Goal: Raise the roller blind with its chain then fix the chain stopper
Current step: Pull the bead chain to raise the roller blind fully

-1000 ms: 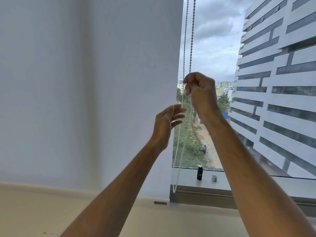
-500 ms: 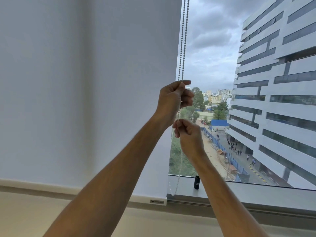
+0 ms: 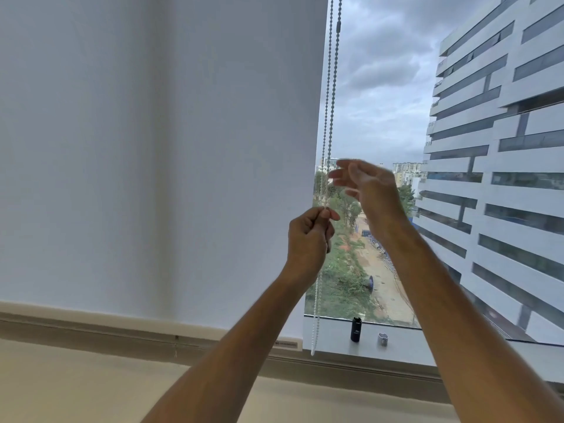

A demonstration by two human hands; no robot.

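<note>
A white roller blind (image 3: 158, 148) covers the left part of the window, its bottom bar (image 3: 283, 343) near the sill. The bead chain (image 3: 331, 102) hangs in two strands along the blind's right edge, with a small grey stopper (image 3: 338, 26) on the right strand near the top. My left hand (image 3: 308, 239) is shut on the chain at mid height; the loop hangs below it to about sill level. My right hand (image 3: 366, 186) is higher and to the right, blurred, fingers spread beside the chain and holding nothing.
A small black bottle (image 3: 356, 329) and a small pale object (image 3: 382, 338) stand on the grey window sill (image 3: 335, 334). Outside the glass are a tall striped building (image 3: 494, 178), trees and a road far below. A beige ledge (image 3: 91, 386) runs under the blind.
My left hand has pulled the chain down from above. My right hand has let go of the chain, risen above the left hand and opened.
</note>
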